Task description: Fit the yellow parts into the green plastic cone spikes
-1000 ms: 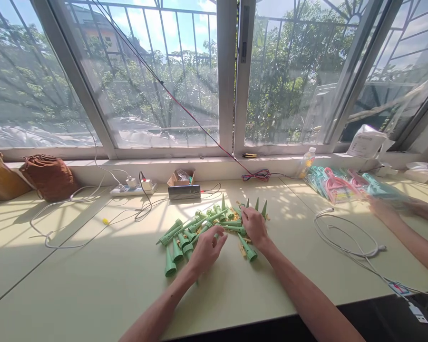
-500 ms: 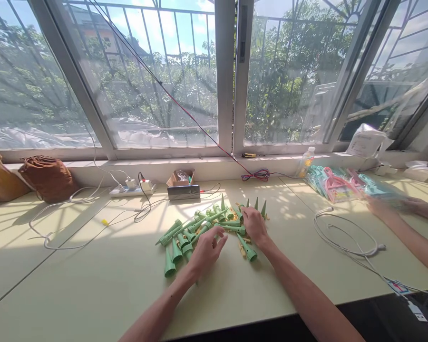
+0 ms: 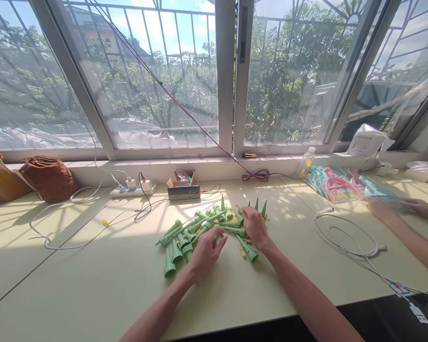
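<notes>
Several green cones (image 3: 170, 266) lie in a heap on the pale table, with small yellow pieces (image 3: 242, 251) among them. My left hand (image 3: 209, 247) is at the heap's near side, its thumb and fingers apart, holding nothing that shows. At the heap's right end, my right hand (image 3: 254, 223) has its fingers bent together beside a small yellow piece and a green cone; what they hold, if anything, is too small to make out. A few cones (image 3: 263, 209) stand upright just behind my right hand.
A person's hands (image 3: 378, 209) touch plastic-wrapped pink and teal items (image 3: 337, 183) at the right. A white cable (image 3: 342, 232) is coiled nearer. Behind the heap are a small box (image 3: 181, 178) and a black device (image 3: 184, 192); a power strip (image 3: 132, 190) lies left.
My right hand has barely shifted, and the cone beneath it has moved slightly. The other person's hands have moved a little at the wrapped items. My left hand stays in place.
</notes>
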`<control>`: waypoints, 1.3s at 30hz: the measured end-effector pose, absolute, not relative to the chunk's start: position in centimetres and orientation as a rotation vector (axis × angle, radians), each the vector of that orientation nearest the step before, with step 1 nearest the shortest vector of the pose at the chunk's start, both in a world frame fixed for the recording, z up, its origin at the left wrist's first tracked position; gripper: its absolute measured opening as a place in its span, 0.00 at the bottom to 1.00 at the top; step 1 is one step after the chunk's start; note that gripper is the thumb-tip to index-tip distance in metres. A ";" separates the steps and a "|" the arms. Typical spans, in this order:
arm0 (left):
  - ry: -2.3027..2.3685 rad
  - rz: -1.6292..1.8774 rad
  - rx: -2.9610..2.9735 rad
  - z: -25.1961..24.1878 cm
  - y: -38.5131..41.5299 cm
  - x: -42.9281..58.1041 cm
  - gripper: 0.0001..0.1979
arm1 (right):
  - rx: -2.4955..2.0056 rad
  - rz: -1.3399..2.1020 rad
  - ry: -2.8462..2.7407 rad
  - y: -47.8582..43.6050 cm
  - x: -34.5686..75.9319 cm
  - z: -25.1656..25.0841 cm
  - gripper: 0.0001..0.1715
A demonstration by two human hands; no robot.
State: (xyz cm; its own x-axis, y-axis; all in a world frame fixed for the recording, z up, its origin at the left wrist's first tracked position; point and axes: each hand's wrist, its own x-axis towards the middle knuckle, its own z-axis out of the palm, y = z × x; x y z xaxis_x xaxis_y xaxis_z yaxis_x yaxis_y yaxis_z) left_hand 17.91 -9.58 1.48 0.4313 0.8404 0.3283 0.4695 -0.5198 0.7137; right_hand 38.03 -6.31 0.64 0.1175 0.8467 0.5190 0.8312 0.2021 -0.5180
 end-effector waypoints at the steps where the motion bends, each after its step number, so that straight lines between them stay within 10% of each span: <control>1: 1.100 0.923 2.160 1.5 -9.6 17.9 0.12 | -1.596 0.023 -1.680 -6.3 38.0 0.7 0.14; 39: 1.094 0.903 2.190 1.6 -9.5 17.9 0.10 | -1.564 0.011 -1.626 -5.9 38.8 0.6 0.18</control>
